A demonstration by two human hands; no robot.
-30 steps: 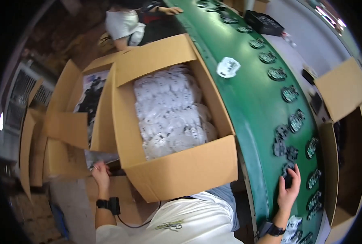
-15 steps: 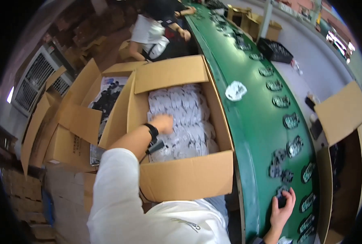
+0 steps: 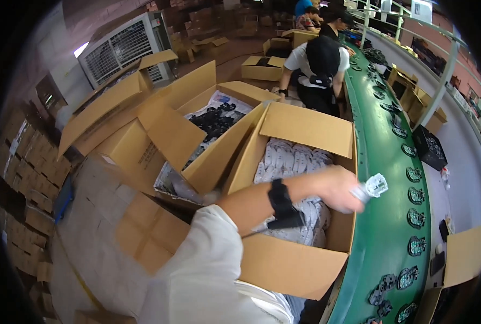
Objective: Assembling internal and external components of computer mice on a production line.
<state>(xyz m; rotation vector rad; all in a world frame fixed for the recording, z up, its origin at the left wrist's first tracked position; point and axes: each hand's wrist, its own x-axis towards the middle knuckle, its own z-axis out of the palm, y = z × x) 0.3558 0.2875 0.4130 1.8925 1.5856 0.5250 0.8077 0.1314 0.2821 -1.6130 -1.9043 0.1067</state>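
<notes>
My left hand reaches across the right wall of an open cardboard box to the green belt, its wrist in a black band. Its fingers are closed on a white plastic shell, blurred by motion. Right beside it, over the belt, is another white shell with its ribbed inside showing; I cannot tell whether it is held or lies there. Many white shells are packed in rows inside the box. Only a sliver of my right hand may show at the lower edge, near small dark grey parts.
The green conveyor belt carries a line of black-rimmed assemblies. Another carton with black parts stands left of the box. A black crate sits beyond the belt. A co-worker bends beside the belt ahead.
My left hand has moved from among the packed shells rightward to the belt and now holds a shell. The view has shifted, leaving my right hand almost wholly out of frame.
</notes>
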